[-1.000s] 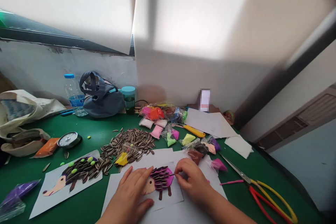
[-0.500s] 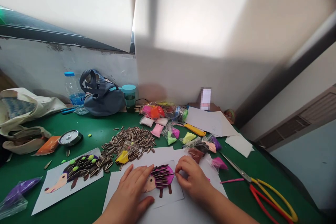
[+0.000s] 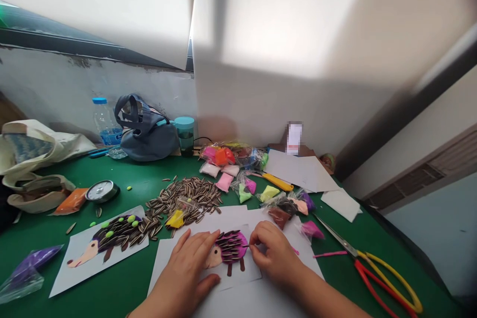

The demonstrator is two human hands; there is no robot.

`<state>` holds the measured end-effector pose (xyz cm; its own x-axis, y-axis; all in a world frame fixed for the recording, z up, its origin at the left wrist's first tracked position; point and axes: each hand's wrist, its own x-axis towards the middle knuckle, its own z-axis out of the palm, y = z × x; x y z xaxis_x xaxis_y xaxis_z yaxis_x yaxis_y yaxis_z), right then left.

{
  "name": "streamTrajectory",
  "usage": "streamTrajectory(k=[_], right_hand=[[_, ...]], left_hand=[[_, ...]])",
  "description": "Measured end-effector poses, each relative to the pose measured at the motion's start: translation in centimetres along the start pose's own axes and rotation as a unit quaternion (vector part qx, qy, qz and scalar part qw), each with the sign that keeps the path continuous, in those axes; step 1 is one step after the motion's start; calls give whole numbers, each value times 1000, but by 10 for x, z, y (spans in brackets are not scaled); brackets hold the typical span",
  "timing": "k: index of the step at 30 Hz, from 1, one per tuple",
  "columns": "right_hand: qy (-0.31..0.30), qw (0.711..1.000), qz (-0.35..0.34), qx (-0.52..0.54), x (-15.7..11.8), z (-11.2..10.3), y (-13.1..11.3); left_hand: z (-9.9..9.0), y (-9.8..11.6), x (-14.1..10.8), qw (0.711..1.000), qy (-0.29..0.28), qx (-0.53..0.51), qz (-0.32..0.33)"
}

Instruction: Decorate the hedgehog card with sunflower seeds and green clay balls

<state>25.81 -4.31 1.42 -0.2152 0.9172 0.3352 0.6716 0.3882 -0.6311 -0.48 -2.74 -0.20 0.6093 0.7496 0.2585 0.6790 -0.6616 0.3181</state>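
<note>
My left hand (image 3: 188,269) lies flat with fingers spread on the left side of a small white card (image 3: 250,273). On this card is a hedgehog picture (image 3: 234,247) with a peach face, two brown legs and a magenta clay back stuck with rows of striped sunflower seeds. At the right edge of the magenta back, my right hand (image 3: 275,252) pinches a sunflower seed (image 3: 245,246) between thumb and fingertips, its tip against the clay. White sheets (image 3: 223,213) lie beneath the card. Behind my left hand spreads a pile of sunflower seeds (image 3: 194,193).
A second seed hedgehog card (image 3: 80,268) with green dots lies left. Clay packets (image 3: 224,182) and a yellow cutter (image 3: 278,182) are behind; open scissors (image 3: 352,251) lie right. A round tin (image 3: 101,191), bottle (image 3: 106,121), blue bag (image 3: 149,134) and cup (image 3: 185,134) stand farther back.
The view has shifted slightly. My left hand stays flat on the card, and my right hand still pinches the seed at the hedgehog's right edge.
</note>
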Motion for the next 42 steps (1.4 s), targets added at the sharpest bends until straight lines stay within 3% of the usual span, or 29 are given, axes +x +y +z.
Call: streamTrajectory(k=[42], right_hand=[[11,1000,-7,-4,-2,3,2]], left_hand=[[3,-4,0,999,-27,-16,-8]])
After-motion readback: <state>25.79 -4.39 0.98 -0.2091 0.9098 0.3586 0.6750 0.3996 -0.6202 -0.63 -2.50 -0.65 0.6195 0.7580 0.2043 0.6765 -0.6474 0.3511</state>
